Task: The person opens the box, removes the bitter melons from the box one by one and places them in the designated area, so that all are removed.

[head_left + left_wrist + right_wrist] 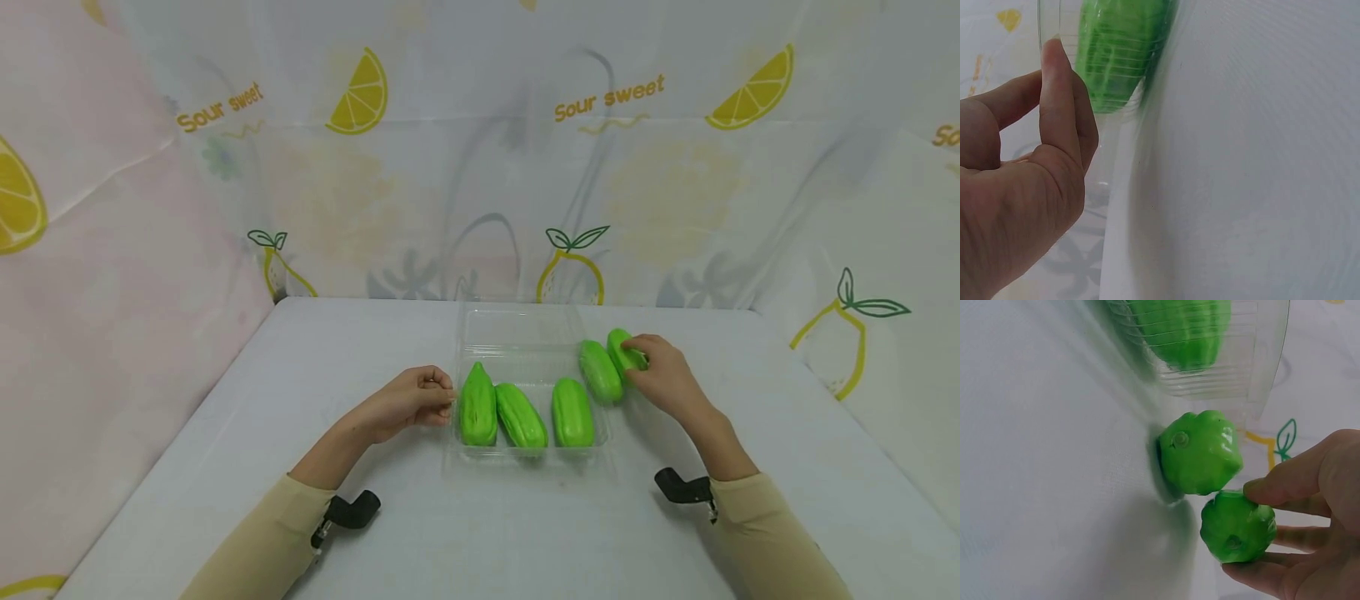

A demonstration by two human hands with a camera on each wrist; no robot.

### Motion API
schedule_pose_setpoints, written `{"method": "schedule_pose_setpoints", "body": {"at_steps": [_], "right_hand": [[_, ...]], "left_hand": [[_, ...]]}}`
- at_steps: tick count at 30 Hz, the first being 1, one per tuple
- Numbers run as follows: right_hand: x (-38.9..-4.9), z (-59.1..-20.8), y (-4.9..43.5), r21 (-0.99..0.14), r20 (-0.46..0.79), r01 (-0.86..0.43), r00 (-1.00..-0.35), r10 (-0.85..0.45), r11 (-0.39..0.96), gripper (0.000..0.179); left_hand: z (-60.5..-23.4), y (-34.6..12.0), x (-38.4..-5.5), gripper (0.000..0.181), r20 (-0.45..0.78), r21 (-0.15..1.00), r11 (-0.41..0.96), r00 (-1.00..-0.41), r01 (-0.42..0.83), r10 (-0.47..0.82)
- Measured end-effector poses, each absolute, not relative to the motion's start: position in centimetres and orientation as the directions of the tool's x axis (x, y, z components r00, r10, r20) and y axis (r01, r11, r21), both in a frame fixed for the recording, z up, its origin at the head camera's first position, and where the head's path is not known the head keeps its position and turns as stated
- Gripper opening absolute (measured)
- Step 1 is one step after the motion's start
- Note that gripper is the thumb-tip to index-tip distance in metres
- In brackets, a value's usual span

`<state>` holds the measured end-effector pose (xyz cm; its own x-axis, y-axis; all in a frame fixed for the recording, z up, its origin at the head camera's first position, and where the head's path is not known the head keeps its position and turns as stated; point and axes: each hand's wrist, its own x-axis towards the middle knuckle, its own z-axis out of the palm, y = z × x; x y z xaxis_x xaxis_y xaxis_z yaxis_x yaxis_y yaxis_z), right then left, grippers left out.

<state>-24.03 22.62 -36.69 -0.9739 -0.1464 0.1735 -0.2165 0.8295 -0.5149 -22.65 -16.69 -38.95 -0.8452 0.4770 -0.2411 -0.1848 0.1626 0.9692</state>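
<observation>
A clear plastic box (517, 372) lies with its lid folded back, holding a pointed green cucumber (477, 408) and two blunter ones. At the box's left rim, my left hand (415, 402) pinches the edge between thumb and fingers; the left wrist view shows a fingertip (1054, 53) at the clear wall. Beyond the box's right side, my right hand (664, 375) holds another ridged green cucumber (1238, 528) by thumb and fingertips. Close beside that one, a further cucumber (1200, 453) rests on the table outside the box.
The white table (300, 350) runs back to a hanging cloth (465, 167) printed with lemons and words. Cloth also hangs at the left and right sides. A black wrist mount (352, 509) is strapped at my left cuff, another (681, 486) at the right.
</observation>
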Motion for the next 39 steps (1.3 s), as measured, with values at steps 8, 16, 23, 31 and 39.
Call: {"method": "schedule_pose_setpoints", "body": {"at_steps": [8,16,23,31,39], "right_hand": [[-24.3,-37.4,22.7,-0.497,0.169,-0.208,-0.975,-0.142,0.842,0.044],[-24.3,-37.6,22.6,-0.488,0.129,-0.18,-0.983,-0.134,0.854,0.048],[-24.2,-37.2,22.7,-0.504,0.114,-0.185,-0.983,-0.147,0.844,0.05],[-24.1,-36.9,22.7,-0.509,0.108,-0.194,-0.981,-0.161,0.839,0.05],[-23.9,-36.5,22.8,-0.493,0.12,-0.205,-0.979,-0.167,0.845,0.049]], "left_hand": [[-38.9,-16.7,-22.6,0.014,-0.237,0.971,0.154,-0.845,-0.185,0.48],[-38.7,-16.7,-22.5,0.016,-0.237,0.971,0.156,-0.844,-0.184,0.481],[-38.7,-16.7,-22.4,0.015,-0.236,0.971,0.159,-0.844,-0.181,0.482],[-38.8,-16.8,-22.5,0.016,-0.239,0.97,0.158,-0.846,-0.185,0.477],[-39.0,-16.8,-22.5,0.016,-0.231,0.972,0.16,-0.844,-0.174,0.483]]}}
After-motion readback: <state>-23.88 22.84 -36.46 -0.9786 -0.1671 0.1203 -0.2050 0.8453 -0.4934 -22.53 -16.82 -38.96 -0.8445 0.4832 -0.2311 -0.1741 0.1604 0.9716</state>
